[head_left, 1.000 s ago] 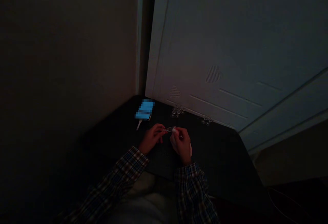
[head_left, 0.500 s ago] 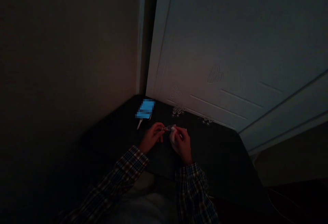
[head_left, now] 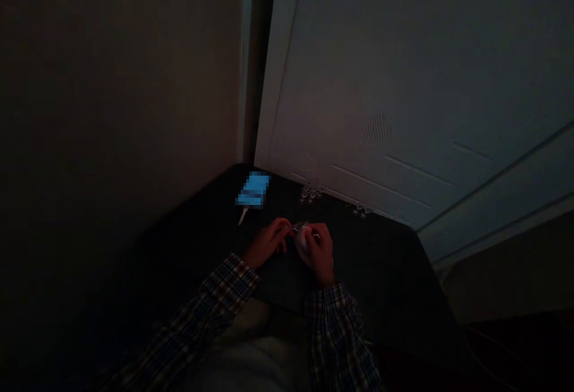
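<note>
In the dim light, my left hand pinches one end of a small shiny, see-through-looking piece between thumb and fingers. My right hand is closed on a crumpled white cloth or tissue, which presses against the piece's other end. Both hands are just above the dark table, close together. The piece is too small and dark to name its kind, and my right fingers and the white cloth cover part of it.
A phone with a lit, blurred screen lies at the back left, a white cable attached. Along the back edge of the dark table stand two groups of small shiny round pieces. A white panel with heart patterns rises behind.
My left fingers have moved slightly right, closer to my right hand, and less of the shiny piece shows between them. My right hand has shifted a little on the cloth.
</note>
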### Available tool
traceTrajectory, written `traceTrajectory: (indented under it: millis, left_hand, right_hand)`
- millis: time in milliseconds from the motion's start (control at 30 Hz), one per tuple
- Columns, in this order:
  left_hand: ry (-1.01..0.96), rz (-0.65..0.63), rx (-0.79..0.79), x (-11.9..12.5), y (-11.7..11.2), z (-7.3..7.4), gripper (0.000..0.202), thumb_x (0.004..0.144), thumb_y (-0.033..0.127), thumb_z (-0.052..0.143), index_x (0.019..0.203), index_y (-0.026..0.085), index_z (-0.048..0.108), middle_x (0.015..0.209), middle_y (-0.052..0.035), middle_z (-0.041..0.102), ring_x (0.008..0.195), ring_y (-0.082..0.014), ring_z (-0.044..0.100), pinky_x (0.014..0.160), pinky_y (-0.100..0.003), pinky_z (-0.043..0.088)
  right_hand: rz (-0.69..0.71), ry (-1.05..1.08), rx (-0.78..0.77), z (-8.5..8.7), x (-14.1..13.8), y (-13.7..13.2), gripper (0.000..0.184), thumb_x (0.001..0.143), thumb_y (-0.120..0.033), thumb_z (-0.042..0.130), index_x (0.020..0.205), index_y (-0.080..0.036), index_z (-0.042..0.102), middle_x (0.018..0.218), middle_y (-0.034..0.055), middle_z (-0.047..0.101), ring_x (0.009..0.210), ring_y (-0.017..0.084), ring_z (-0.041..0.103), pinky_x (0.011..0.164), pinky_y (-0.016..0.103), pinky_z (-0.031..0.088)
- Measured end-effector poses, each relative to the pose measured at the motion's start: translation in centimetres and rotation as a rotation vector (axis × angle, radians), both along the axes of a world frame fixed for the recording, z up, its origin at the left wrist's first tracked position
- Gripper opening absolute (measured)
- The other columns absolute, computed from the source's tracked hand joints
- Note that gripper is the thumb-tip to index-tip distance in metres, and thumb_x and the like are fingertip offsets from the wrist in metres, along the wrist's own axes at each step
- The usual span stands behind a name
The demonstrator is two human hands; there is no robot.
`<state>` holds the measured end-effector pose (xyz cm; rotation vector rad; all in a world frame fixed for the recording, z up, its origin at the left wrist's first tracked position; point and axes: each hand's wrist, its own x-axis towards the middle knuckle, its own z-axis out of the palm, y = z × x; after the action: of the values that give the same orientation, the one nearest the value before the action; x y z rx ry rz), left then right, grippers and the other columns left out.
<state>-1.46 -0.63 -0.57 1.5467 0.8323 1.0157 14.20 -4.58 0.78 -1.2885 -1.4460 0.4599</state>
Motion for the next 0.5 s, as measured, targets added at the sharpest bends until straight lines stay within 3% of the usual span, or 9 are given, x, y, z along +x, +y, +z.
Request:
traceTrajectory:
  millis: [333,500]
  left_hand:
    - [0.05,0.043,0.035,-0.2,0.1,0.24,0.033,0.084,0.041,0.044,0.106,0.018,0.052,0.069,0.0005,0.06,0.048,-0.0095,0.053,0.042,-0.019,0.036]
    - [0.067,0.045,0.057,-0.23,0.03,0.46,0.036,0.082,0.04,0.048,0.112,0.019,0.052,0.068,0.0004,0.059,0.049,-0.0104,0.053,0.043,-0.02,0.038]
  right_hand:
    - [-0.024,-0.031,0.017,-0.1,0.05,-0.01,0.014,0.085,-0.029,0.049,0.086,-0.02,0.06,0.09,0.0026,0.055,0.084,0.015,0.053,0.072,0.025,0.042]
    - [-0.037,-0.038,0.02,0.16,0.03,-0.13,0.015,0.085,-0.028,0.047,0.088,-0.02,0.059,0.091,0.003,0.055,0.085,0.015,0.053,0.073,0.026,0.043]
